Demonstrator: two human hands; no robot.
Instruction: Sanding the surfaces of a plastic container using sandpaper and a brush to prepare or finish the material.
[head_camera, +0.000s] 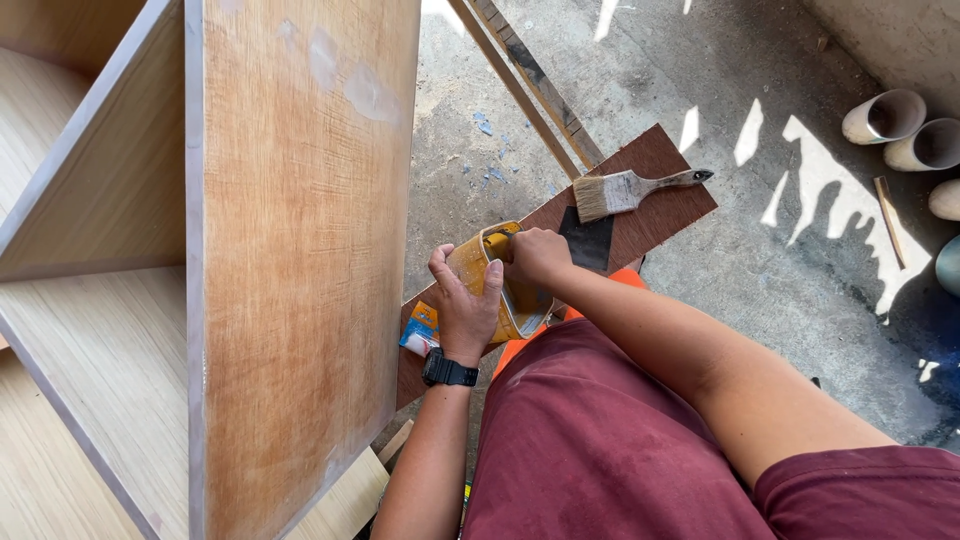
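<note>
My left hand (466, 305) grips the side of a yellow can (490, 262) that rests on a dark brown board (650, 215). My right hand (538, 253) is closed at the can's open top, on something small and yellow that I cannot make out. A black watch sits on my left wrist. A paint brush (628, 190) with a wooden handle lies on the board just beyond the can. A dark flat piece (587, 240) lies beside my right hand.
A large plywood cabinet (300, 260) with shelves fills the left. Wooden strips (530, 80) lie on the concrete floor behind. Pale pipe ends (885, 118) lie at the far right. An orange object shows under the board, near my maroon-clad legs.
</note>
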